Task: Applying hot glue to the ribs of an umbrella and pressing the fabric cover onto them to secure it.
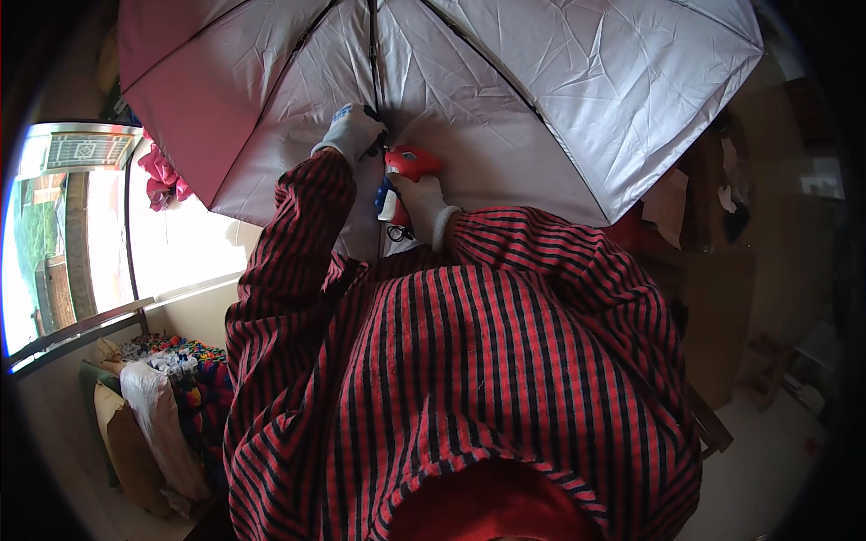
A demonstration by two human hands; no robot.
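Note:
A large open umbrella (505,135), silvery inside, spreads before me with its dark ribs (487,59) fanning out. My left hand (352,131), in a pale glove, is closed at a dark rib that runs down the middle; its fingertips are partly hidden. Just to the right, my right hand (424,200), also gloved, grips a red, blue and white pistol-shaped tool (413,164). The tool's red head points toward the rib by my left fingers. A small black loop hangs at its lower end. Whether the tool touches the rib I cannot tell.
A bright window (68,225) is at the left. Below it lie a white plastic bag (158,415) and a heap of multicoloured material (194,356). Pink cloth (162,178) hangs beside the umbrella's left edge. Brown furniture (717,307) stands on the right.

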